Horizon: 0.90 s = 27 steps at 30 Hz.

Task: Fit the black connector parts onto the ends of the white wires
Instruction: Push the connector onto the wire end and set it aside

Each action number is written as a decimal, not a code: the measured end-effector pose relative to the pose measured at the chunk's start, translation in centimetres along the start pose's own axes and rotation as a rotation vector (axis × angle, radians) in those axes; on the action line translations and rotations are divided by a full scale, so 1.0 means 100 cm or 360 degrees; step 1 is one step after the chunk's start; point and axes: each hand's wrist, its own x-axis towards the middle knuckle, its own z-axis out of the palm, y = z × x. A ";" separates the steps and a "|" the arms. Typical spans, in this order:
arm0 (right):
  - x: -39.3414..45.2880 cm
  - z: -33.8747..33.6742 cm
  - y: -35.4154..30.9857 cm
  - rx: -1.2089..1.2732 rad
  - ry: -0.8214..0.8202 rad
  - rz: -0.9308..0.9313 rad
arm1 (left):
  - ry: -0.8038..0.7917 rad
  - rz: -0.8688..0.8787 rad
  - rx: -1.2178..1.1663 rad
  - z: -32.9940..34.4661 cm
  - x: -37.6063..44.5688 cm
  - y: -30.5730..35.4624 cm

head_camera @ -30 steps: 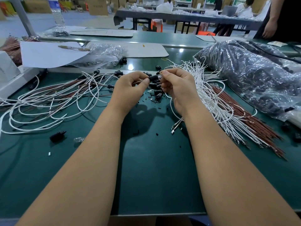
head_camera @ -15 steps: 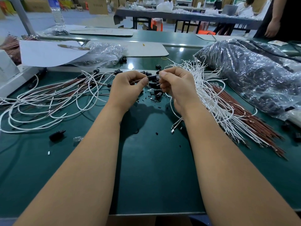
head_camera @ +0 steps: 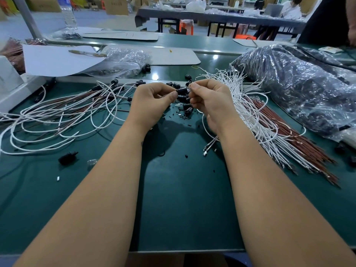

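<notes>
My left hand (head_camera: 152,105) and my right hand (head_camera: 210,105) meet above the green mat, both pinching one small black connector part (head_camera: 182,91) between thumb and fingers. A white wire (head_camera: 203,124) loops down from my right hand to metal tips on the mat. Loose black connector parts (head_camera: 184,105) lie in a small heap just under my fingers. Unfitted white wires (head_camera: 248,120) fan out to the right. Wires with black connectors on their ends (head_camera: 63,114) lie tangled on the left.
A large bag of black parts (head_camera: 300,87) fills the right side. Brown wires (head_camera: 300,143) lie beside the white bundle. A clear bag (head_camera: 123,62) and white sheet (head_camera: 57,60) sit at the back left. A lone black part (head_camera: 67,158) lies at front left. A person stands far right.
Both hands have stayed together at the connector, with only slight finger shifts. Nothing else on the mat has moved.
</notes>
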 end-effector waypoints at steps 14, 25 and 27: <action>-0.002 0.009 0.008 -0.0053 -0.0031 -0.0012 | 0.0046 -0.0114 -0.0191 0.002 0.000 -0.002; -0.004 0.012 0.008 -0.0105 -0.0094 -0.0068 | 0.0059 -0.0202 -0.0367 0.002 -0.001 -0.006; -0.005 0.014 0.008 -0.0131 -0.0077 -0.0085 | 0.0075 -0.0200 -0.0375 0.003 -0.001 -0.006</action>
